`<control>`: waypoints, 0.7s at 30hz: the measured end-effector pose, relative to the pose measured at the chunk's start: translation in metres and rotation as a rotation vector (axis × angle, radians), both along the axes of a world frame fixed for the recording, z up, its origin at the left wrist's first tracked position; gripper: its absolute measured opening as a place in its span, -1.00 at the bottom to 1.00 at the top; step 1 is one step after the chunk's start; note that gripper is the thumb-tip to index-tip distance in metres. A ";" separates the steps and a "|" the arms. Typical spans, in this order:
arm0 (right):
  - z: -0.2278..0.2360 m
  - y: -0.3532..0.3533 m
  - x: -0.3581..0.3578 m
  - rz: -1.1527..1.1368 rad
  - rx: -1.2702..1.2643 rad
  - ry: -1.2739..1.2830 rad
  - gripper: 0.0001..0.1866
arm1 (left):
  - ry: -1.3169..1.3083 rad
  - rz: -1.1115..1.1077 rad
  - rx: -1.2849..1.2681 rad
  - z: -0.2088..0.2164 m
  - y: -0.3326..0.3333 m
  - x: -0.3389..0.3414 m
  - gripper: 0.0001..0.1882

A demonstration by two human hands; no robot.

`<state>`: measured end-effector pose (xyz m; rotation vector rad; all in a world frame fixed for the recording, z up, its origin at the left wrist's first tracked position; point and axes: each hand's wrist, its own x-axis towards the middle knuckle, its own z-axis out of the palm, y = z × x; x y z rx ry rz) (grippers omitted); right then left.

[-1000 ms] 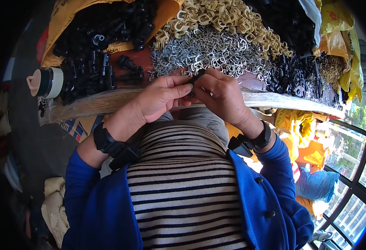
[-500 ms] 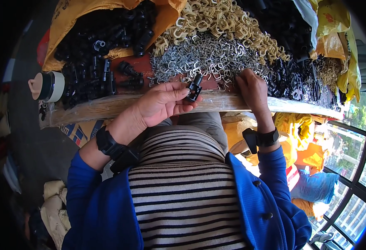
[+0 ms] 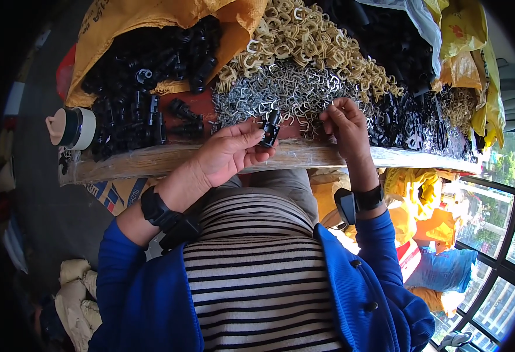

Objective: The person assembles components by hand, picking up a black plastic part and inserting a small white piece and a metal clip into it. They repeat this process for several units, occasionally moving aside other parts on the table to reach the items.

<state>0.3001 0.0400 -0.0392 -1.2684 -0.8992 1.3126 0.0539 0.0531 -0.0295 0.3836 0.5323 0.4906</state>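
My left hand [image 3: 225, 154] holds a black plastic pipe fitting [image 3: 270, 130] between thumb and fingers, above the table's near edge. The fitting has a narrow upper end and openings in its wider body. To the right, my right hand [image 3: 350, 128] is raised at the front of a heap of small silvery metal clips [image 3: 251, 88]. Its thumb and fingertips are pinched together, with a shiny metal clip [image 3: 330, 104] at their tips, partly covered by the fingers. Behind these clips rises a heap of beige plastic clips [image 3: 304, 35].
An orange sack [image 3: 116, 20] spills black fittings [image 3: 134, 117] at left, beside a lidded cup [image 3: 72, 128]. More black parts [image 3: 404, 120] lie on the right, near yellow bags [image 3: 465, 29]. A wooden edge [image 3: 181, 154] borders the red tabletop [image 3: 289, 124].
My right hand has drawn back from the clip heap, its pinched fingertips now turned up and showing. My left hand keeps the fitting, shifted slightly. The whole view has tilted a little.
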 end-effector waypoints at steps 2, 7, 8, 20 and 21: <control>0.004 -0.001 -0.007 0.012 -0.021 0.037 -0.89 | 0.010 0.013 0.002 0.000 0.000 -0.002 -0.79; 0.005 -0.003 -0.026 0.072 -0.033 0.080 -0.85 | -0.007 0.040 0.011 -0.003 0.001 -0.006 -0.81; 0.004 -0.004 -0.029 0.092 -0.015 0.064 -0.85 | -0.014 0.050 0.011 -0.004 0.001 -0.007 -0.82; 0.003 -0.012 -0.073 0.182 0.146 -0.041 -0.85 | -0.090 0.182 0.004 -0.004 -0.002 -0.003 -0.86; 0.005 -0.013 -0.075 0.183 0.146 -0.041 -0.85 | -0.100 0.194 -0.004 -0.004 -0.002 -0.002 -0.87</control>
